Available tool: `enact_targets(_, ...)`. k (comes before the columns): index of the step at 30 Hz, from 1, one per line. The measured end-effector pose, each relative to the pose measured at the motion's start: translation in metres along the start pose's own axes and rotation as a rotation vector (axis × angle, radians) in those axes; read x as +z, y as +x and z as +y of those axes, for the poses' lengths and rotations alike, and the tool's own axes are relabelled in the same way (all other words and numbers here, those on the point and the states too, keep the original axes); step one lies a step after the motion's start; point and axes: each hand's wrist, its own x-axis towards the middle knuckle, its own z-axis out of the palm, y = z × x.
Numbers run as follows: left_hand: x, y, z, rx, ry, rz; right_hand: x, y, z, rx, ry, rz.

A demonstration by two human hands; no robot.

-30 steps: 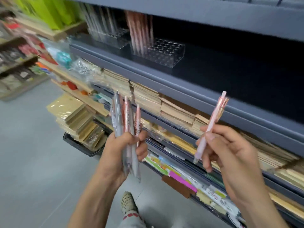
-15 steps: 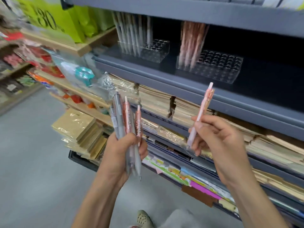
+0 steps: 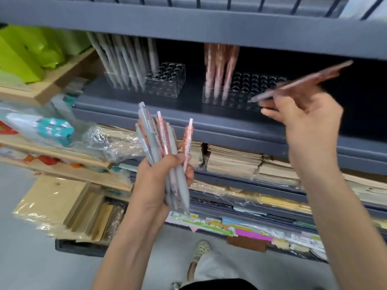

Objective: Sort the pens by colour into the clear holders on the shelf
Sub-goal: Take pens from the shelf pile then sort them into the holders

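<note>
- Down near six o'clock of the head view, gripping with the left hand [image 3: 159,181] a mixed bundle of pens [image 3: 161,143], grey and pink, clicker ends up, tips poking out below the fist.
- At two o'clock, pinching with the right hand [image 3: 307,118] a single pink pen [image 3: 303,80], blurred and slanted, tip low toward nine o'clock, clip end high toward two o'clock.
- Holding that tip just in front of the right clear holder [image 3: 259,88]; touching or apart, cannot tell.
- At twelve o'clock, in that holder's left end, upright pink pens [image 3: 219,63]; rows of round holes showing across the rest.
- At eleven o'clock on the same grey shelf [image 3: 188,120], the left clear holder [image 3: 167,84], well apart from the other holder, with grey pens [image 3: 125,61] leaning in its left part.
- Under the shelf, stacked brown paper packs [image 3: 234,160]; at nine o'clock, crinkled plastic wrap [image 3: 109,139]; at ten o'clock, green bags [image 3: 25,53]; at six o'clock, a shoe [image 3: 202,250] on the floor [image 3: 31,258].
</note>
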Motion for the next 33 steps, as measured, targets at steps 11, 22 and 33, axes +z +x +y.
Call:
enact_targets(11,0.013,0.049,0.021,-0.008,0.064,-0.099,0.037,0.075,0.030,-0.166,-0.393,0.147)
enact_targets(22,0.003,0.059,0.030,-0.103,0.126,-0.211,0.059,0.095,0.016,-0.071,-1.004,-0.102)
enact_targets(33,-0.018,0.058,0.040,-0.114,0.157,-0.244,0.065,0.100,0.011,0.122,-1.050,-0.166)
